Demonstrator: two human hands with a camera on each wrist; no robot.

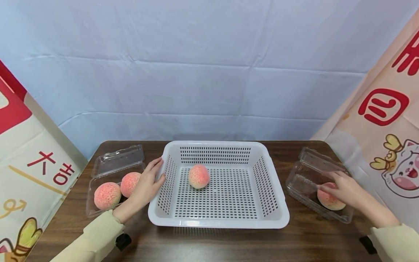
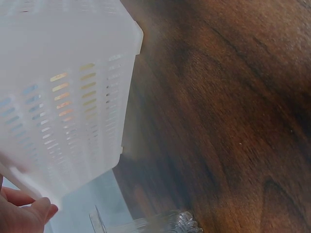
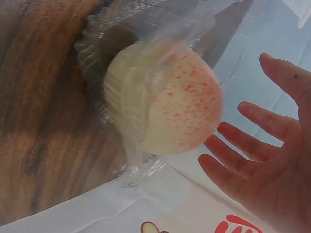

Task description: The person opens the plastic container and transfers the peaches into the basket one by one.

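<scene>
A white plastic basket [image 1: 216, 222] with slotted walls stands in the middle of the table, with one pink and cream peach [image 1: 198, 176] on its floor. My left hand [image 1: 148, 183] holds the basket's left rim, its thumb and fingers at the edge in the left wrist view. At the right, a clear hinged plastic box [image 1: 302, 182] has its lid raised and contains a speckled peach [image 3: 187, 104]. Over that peach my right hand [image 1: 343, 187] has its fingers spread, and in the right wrist view nothing is between them.
Left of the basket, another clear box [image 1: 118, 169] with a raised lid contains two peaches [image 1: 107, 196]. The dark wooden table [image 1: 196, 247] ends at a pale blue cloth [image 1: 203, 91]. Printed banners [image 1: 392, 156] hang at both sides.
</scene>
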